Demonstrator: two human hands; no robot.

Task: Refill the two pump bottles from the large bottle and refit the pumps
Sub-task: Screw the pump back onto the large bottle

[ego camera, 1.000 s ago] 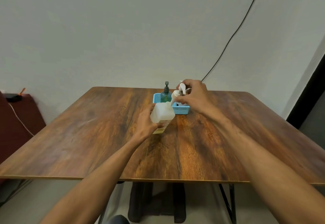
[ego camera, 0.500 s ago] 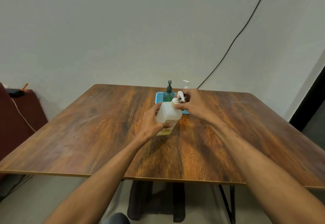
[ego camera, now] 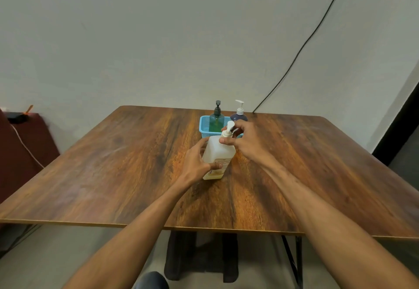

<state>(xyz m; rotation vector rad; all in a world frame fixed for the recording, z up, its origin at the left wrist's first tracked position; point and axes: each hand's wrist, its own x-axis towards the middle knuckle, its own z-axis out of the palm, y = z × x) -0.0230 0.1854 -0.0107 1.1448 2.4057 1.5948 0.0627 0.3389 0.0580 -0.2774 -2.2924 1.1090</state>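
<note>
Two grips: both on the large bottle (ego camera: 216,155), which stands upright mid-surface (ego camera: 113,175), just near of the blue basket (ego camera: 205,125).
Left grip (ego camera: 196,164): wrapped round the bottle's body, thumb across the label.
Right grip (ego camera: 244,140): fingers pinching the collar under the white pump (ego camera: 229,127) at the bottle's neck.
Basket: far centre; holds a green pump bottle (ego camera: 216,121) with a black pump fitted.
Dark bottle (ego camera: 238,116): white pump fitted, at the basket's right end; base hidden.
Wall: black cable (ego camera: 301,48) running down toward the far edge.
</note>
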